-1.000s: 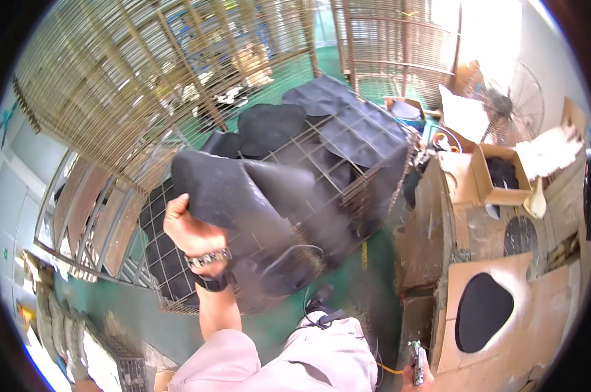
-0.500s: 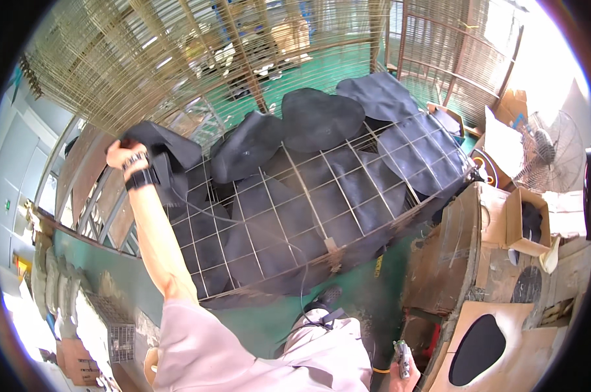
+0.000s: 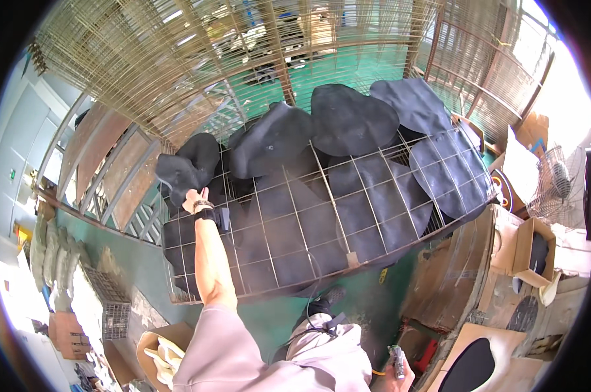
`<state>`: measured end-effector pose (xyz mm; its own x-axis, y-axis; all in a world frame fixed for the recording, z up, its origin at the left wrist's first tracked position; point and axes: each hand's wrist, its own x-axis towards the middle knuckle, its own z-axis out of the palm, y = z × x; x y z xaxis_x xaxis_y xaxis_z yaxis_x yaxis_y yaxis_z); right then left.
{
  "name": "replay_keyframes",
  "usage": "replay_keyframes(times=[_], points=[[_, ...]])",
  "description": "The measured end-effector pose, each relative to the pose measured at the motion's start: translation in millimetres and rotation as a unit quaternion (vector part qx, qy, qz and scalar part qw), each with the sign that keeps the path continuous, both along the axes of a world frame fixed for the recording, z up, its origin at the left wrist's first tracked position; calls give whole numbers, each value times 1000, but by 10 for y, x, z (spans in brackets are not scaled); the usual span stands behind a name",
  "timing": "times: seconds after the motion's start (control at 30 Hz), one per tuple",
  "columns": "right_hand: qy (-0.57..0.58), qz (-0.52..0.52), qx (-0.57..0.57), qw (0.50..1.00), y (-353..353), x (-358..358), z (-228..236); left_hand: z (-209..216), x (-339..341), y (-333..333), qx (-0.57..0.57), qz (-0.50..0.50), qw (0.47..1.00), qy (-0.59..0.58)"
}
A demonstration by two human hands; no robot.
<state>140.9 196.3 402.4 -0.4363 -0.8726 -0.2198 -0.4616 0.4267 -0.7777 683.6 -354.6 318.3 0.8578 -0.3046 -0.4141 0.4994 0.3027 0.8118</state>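
A dark, flexible black sheet (image 3: 189,160) lies bent and curled at the left end of the wire rack. My left hand (image 3: 194,200), with a band at the wrist, grips its near edge; part of the fingers is hidden. Several more rounded black sheets, such as one black sheet (image 3: 353,121) at the far edge, rest on the wire grid rack (image 3: 352,259) or show beneath its wires. Low at the right, my right hand (image 3: 403,381) is closed around a small silvery metal hand tool (image 3: 396,361), whose exact kind I cannot make out.
Tall wire panels (image 3: 145,72) rise behind the rack. To the right stand a cardboard box (image 3: 531,255), a wire-caged fan (image 3: 554,186) and a board with a black oval piece (image 3: 469,366). A thin cable (image 3: 316,274) hangs over the near edge. An open carton (image 3: 148,356) stands lower left.
My left hand has moved right and nearer, bringing down the black sheet that was lifted, which now rests on the rack's left end. The view has shifted slightly; my right hand still holds its tool.
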Motion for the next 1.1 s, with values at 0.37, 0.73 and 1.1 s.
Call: replay_keyframes(times=[0.37,0.73,1.1], points=[[-37,-28,-5,999,284,-104,-32,-155,599,356,123,-167,961,-185],[-41,-140,-33,989,818,65,22,973,-1592,1138,35,-345,754,-558],[64,-386,-78,917,1964,-21,-71,1545,-5138,4020,-220,-889,134,-380]])
